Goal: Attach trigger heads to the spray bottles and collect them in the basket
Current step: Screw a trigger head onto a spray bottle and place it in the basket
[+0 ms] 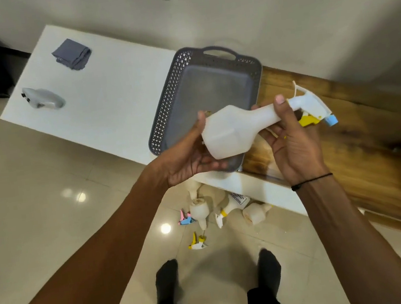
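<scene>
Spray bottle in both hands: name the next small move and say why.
Probably lower the spray bottle into the grey basket just behind it. Its trigger head already sits on the neck, the left hand cradles the body and the right hand grips the neck. The basket looks empty, and more bottles wait on the floor.

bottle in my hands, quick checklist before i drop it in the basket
1. Trigger head on the bottle: ok.
2. Head screwed tight: cannot tell.
3. Left hand under the body, right hand round the neck: ok.
4. Basket has room: ok, nothing in it.
5. Basket fully on the white table: not ok, its near corner overhangs the edge.
6. Bottle over the basket: ok.
</scene>
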The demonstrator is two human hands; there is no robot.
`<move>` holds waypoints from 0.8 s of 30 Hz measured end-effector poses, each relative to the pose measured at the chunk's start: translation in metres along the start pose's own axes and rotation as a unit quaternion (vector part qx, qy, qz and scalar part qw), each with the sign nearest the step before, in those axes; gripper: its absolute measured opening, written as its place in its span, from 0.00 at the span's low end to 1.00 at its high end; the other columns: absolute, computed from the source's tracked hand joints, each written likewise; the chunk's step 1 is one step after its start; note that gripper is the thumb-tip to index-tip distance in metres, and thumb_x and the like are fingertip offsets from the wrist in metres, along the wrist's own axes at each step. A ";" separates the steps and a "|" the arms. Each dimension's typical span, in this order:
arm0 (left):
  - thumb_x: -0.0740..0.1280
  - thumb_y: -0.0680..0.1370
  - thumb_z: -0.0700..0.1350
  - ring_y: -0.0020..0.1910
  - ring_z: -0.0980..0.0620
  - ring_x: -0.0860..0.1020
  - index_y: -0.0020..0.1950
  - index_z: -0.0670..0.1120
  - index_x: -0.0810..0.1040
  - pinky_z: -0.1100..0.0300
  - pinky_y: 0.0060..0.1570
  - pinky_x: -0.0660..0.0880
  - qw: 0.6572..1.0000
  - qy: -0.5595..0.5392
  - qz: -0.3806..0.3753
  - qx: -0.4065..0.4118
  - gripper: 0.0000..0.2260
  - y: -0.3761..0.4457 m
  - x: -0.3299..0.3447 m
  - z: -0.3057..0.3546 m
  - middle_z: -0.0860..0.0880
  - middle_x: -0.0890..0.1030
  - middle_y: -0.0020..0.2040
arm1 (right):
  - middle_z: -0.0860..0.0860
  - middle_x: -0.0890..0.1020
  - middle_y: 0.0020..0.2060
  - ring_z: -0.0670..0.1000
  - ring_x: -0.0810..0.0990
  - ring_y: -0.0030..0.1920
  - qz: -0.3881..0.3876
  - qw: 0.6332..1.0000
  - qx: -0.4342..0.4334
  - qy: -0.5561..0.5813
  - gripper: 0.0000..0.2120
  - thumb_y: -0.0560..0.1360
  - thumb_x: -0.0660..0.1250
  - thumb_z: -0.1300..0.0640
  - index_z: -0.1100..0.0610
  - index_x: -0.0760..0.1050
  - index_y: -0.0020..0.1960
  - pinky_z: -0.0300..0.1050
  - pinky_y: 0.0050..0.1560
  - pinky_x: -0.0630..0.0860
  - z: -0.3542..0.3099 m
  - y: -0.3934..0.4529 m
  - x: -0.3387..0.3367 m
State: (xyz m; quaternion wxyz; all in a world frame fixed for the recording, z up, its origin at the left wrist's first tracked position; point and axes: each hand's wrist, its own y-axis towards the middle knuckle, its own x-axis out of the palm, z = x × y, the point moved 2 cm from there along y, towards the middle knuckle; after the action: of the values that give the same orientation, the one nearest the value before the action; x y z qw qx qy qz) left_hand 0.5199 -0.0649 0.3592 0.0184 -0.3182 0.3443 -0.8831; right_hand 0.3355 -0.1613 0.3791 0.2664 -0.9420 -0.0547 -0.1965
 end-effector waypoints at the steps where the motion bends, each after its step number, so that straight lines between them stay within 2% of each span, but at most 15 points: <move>1: 0.74 0.72 0.67 0.51 0.39 0.88 0.79 0.48 0.71 0.53 0.43 0.88 1.000 0.003 0.010 0.016 0.41 0.003 0.001 0.001 0.36 0.79 0.70 | 0.69 0.82 0.60 0.62 0.86 0.60 0.000 1.000 -0.001 -0.001 0.15 0.82 0.70 0.56 0.60 0.73 0.65 0.53 0.57 0.84 -0.004 0.001 0.000; 2: 0.75 0.77 0.61 0.53 0.40 0.88 0.78 0.47 0.71 0.53 0.44 0.88 0.999 0.006 0.015 0.045 0.35 0.005 0.000 0.001 0.39 0.80 0.69 | 0.70 0.81 0.61 0.64 0.84 0.63 0.006 1.000 0.000 0.000 0.16 0.82 0.70 0.55 0.59 0.72 0.66 0.55 0.59 0.83 -0.007 0.002 0.000; 4: 0.71 0.82 0.48 0.61 0.40 0.86 0.78 0.46 0.69 0.51 0.48 0.88 0.994 0.013 0.014 0.105 0.26 0.009 -0.003 0.000 0.44 0.80 0.68 | 0.70 0.81 0.62 0.66 0.82 0.66 0.011 1.000 -0.006 -0.002 0.15 0.82 0.70 0.55 0.59 0.72 0.66 0.57 0.61 0.82 -0.013 0.007 0.005; 5: 0.69 0.82 0.44 0.63 0.41 0.85 0.77 0.46 0.68 0.51 0.49 0.87 0.992 0.013 0.006 0.125 0.24 0.012 -0.007 -0.002 0.46 0.80 0.67 | 0.69 0.82 0.61 0.66 0.83 0.64 0.008 1.000 -0.012 -0.011 0.14 0.82 0.70 0.56 0.58 0.72 0.64 0.57 0.60 0.82 -0.014 0.011 0.008; 7: 0.69 0.82 0.40 0.66 0.43 0.84 0.75 0.48 0.69 0.51 0.51 0.87 0.990 -0.003 -0.006 0.144 0.22 0.016 -0.015 -0.009 0.47 0.77 0.69 | 0.62 0.86 0.50 0.62 0.85 0.58 -0.002 0.999 -0.029 -0.028 0.09 0.82 0.70 0.58 0.57 0.74 0.60 0.55 0.55 0.84 -0.013 0.015 0.018; 9: 0.70 0.82 0.40 0.69 0.42 0.81 0.73 0.50 0.71 0.49 0.53 0.86 0.988 -0.027 -0.018 0.152 0.20 0.022 -0.029 -0.012 0.46 0.73 0.73 | 0.56 0.86 0.45 0.58 0.86 0.53 0.010 0.998 -0.047 -0.041 0.07 0.81 0.72 0.59 0.57 0.76 0.56 0.51 0.49 0.85 -0.006 0.021 0.028; 12: 0.68 0.84 0.41 0.69 0.38 0.81 0.73 0.49 0.74 0.48 0.56 0.86 0.987 -0.085 0.002 0.135 0.18 0.030 -0.052 -0.006 0.42 0.71 0.76 | 0.65 0.85 0.49 0.56 0.86 0.51 0.028 0.991 -0.091 -0.092 0.12 0.80 0.73 0.59 0.62 0.77 0.60 0.51 0.48 0.85 0.012 0.030 0.050; 13: 0.67 0.85 0.40 0.66 0.40 0.84 0.74 0.47 0.74 0.49 0.56 0.86 0.985 -0.110 0.037 0.128 0.16 0.033 -0.061 0.000 0.41 0.74 0.75 | 0.66 0.85 0.51 0.55 0.86 0.52 0.029 0.987 -0.109 -0.112 0.13 0.79 0.74 0.60 0.63 0.78 0.61 0.52 0.51 0.85 0.019 0.034 0.060; 14: 0.65 0.86 0.40 0.61 0.43 0.86 0.74 0.43 0.74 0.51 0.56 0.86 0.980 -0.133 0.087 0.122 0.15 0.036 -0.070 0.007 0.40 0.78 0.70 | 0.63 0.86 0.51 0.52 0.85 0.52 0.029 0.982 -0.125 -0.136 0.12 0.78 0.75 0.61 0.63 0.80 0.59 0.50 0.54 0.85 0.026 0.038 0.069; 16: 0.64 0.87 0.40 0.52 0.49 0.88 0.68 0.38 0.77 0.55 0.55 0.86 0.965 -0.144 0.191 0.110 0.11 0.044 -0.088 0.018 0.41 0.84 0.57 | 0.50 0.88 0.47 0.46 0.85 0.49 0.021 0.968 -0.163 -0.189 0.08 0.75 0.78 0.60 0.53 0.84 0.53 0.45 0.55 0.83 0.039 0.048 0.092; 18: 0.64 0.87 0.39 0.54 0.46 0.85 0.59 0.42 0.80 0.57 0.53 0.85 0.955 -0.138 0.243 0.099 0.05 0.047 -0.100 0.028 0.40 0.83 0.53 | 0.46 0.87 0.44 0.45 0.84 0.46 0.014 0.950 -0.200 -0.240 0.10 0.71 0.82 0.54 0.48 0.84 0.49 0.44 0.51 0.83 0.045 0.061 0.118; 20: 0.64 0.87 0.40 0.57 0.43 0.84 0.62 0.41 0.79 0.57 0.52 0.86 0.958 -0.118 0.246 0.089 0.06 0.046 -0.109 0.039 0.37 0.83 0.56 | 0.47 0.86 0.42 0.44 0.83 0.43 0.029 0.931 -0.237 -0.278 0.13 0.68 0.83 0.50 0.49 0.84 0.49 0.43 0.48 0.81 0.054 0.081 0.143; 23: 0.65 0.87 0.41 0.53 0.43 0.86 0.68 0.40 0.80 0.57 0.54 0.86 0.964 -0.084 0.238 0.084 0.12 0.041 -0.119 0.049 0.36 0.84 0.57 | 0.43 0.83 0.38 0.41 0.79 0.40 0.036 0.903 -0.263 -0.337 0.12 0.68 0.83 0.50 0.48 0.82 0.46 0.45 0.47 0.78 0.075 0.120 0.172; 24: 0.65 0.87 0.42 0.52 0.44 0.86 0.68 0.40 0.81 0.57 0.53 0.86 0.965 -0.077 0.235 0.087 0.12 0.040 -0.121 0.051 0.37 0.85 0.56 | 0.44 0.82 0.39 0.44 0.79 0.41 0.042 0.898 -0.253 -0.358 0.13 0.69 0.83 0.49 0.51 0.82 0.46 0.46 0.48 0.77 0.082 0.133 0.178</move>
State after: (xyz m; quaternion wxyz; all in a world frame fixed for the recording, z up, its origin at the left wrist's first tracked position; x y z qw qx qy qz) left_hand 0.6378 -0.0948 0.2965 0.2798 -0.2923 0.3292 -0.8531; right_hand 0.5539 -0.2315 0.3221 -0.0102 -0.9857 -0.0551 0.1587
